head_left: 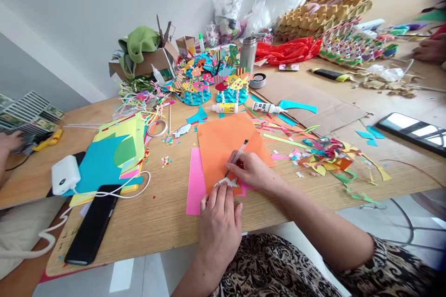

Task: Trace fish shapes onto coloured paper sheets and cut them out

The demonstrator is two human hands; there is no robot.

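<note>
An orange sheet of paper [226,134] lies in front of me, partly over a pink sheet [195,185]. On its lower edge rests a white fish-shaped paper cutout [232,182]. My left hand [221,209] lies with outstretched fingers over the cutout's near side, pressing it to the orange sheet and hiding part of it. A pen [240,151] is gripped in my right hand [252,169], its tip down by the cutout's upper edge. Another fish cutout [181,130], pale with markings, lies beyond the orange sheet's left side.
Coloured sheets [101,160], a white power bank [65,175] and a black phone [92,225] are left. Paper scraps [327,153] lie right. Behind stand glue bottles [226,108], fish decorations [232,88] and a steel flask [248,53]. Other people's hands show at the left edge and far right.
</note>
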